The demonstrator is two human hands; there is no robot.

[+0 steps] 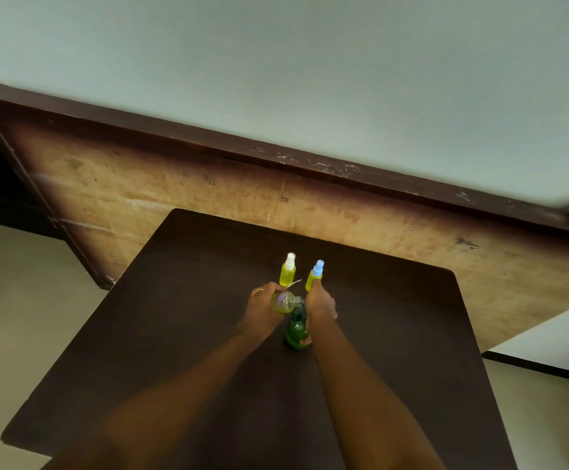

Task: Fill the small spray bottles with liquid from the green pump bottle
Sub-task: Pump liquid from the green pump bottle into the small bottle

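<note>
Left hand (262,308): grasping the open spray bottle (285,301) round its barrel, with the bottle tipped on its side and its neck turned toward the pump.
Right hand (320,304): clenched over the head of the green pump bottle (296,330), hiding the pump; I cannot tell whether it is pressing down.
Bench (181,317): dark brown; it carries all four bottles, grouped at mid-width toward its far edge.
Green pump bottle: upright on the bench between the two wrists. It is dark translucent green, and the level inside cannot be read. It is the largest bottle and probably the heaviest. It looks stiff-walled and steady on its base, so the head is the place to hold it, where one palm can both press and steady it.
Open spray bottle: clear, with no cap showing, and a pool of yellow-green liquid along its lower side, so it is partly filled. It is likely light, thin plastic and slick if wetted. It wants a gentle grip on the barrel with the narrow mouth kept close to the spout.
White-capped spray bottle (288,271): upright just beyond the left hand, yellow-green nearly to the shoulder. I judge it already filled.
Blue-capped spray bottle (314,276): upright beside the white-capped one and near the right hand, with the same contents.
Thin white piece (294,283): lies by the white-capped bottle's foot. It may be a sprayer tube, but it is too small to tell.
</note>
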